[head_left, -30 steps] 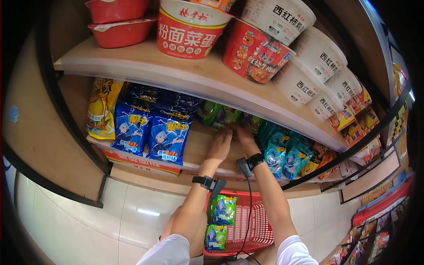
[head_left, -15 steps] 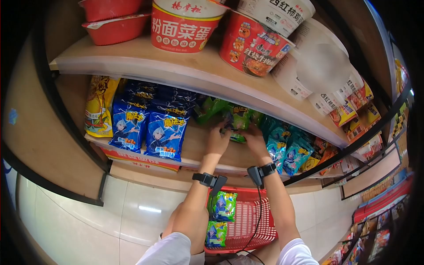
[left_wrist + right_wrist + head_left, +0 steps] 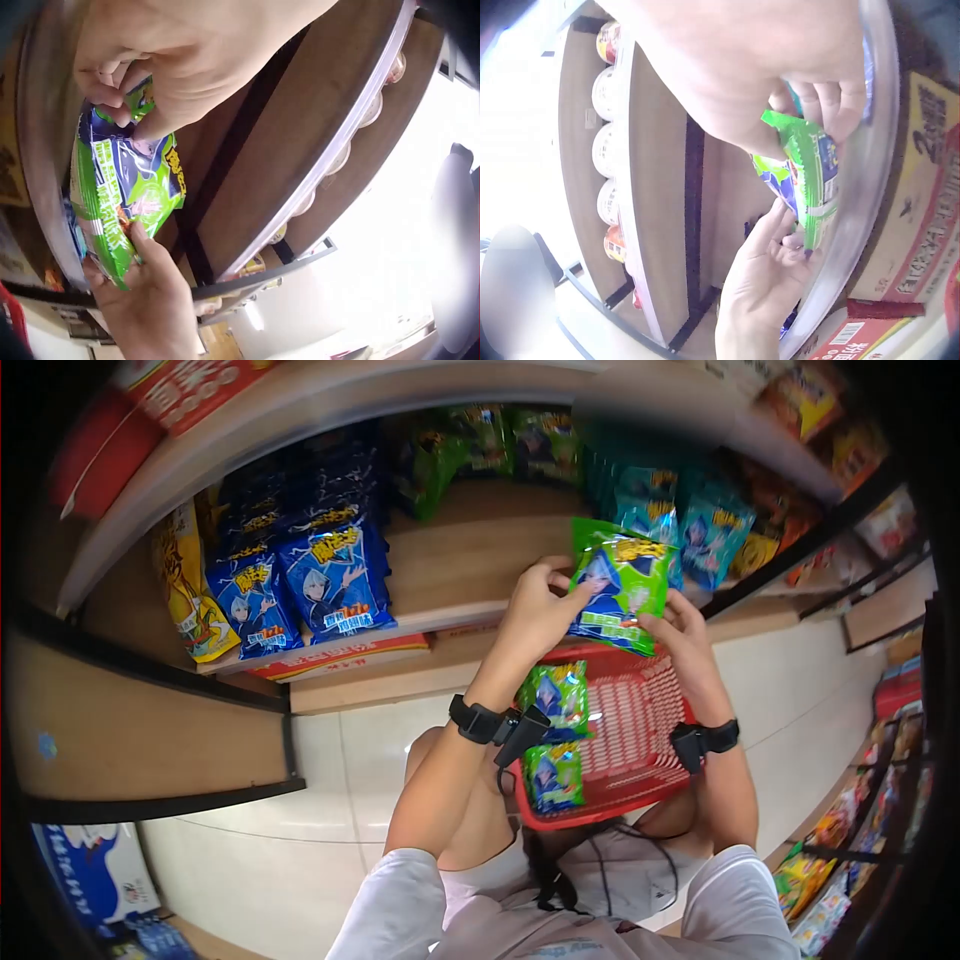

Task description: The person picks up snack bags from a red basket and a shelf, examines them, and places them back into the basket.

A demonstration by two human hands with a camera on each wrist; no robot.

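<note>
Between both hands a green snack packet (image 3: 622,588) with a blue hooded figure is held up in front of the shelf edge, over the far end of the red basket (image 3: 640,797). My left hand (image 3: 540,610) pinches its left side, thumb on the printed front. At the lower right corner my right hand (image 3: 683,645) grips it between thumb and fingers. The left wrist view shows the same packet (image 3: 124,184) with both thumbs on its face. Inside the basket, along its left side, lie two similar green packets, one (image 3: 557,698) above the other (image 3: 553,776).
Blue packets (image 3: 335,582) stand in rows on the shelf's left, beside a yellow bag (image 3: 190,590). More green packets (image 3: 480,440) sit at the back, teal packets (image 3: 715,540) to the right. An upper shelf (image 3: 400,400) overhangs them. Black posts frame the shelf.
Both hands have drawn a green packet out from the back of the shelf, toward the body and over the basket. The head view has tilted downward.
</note>
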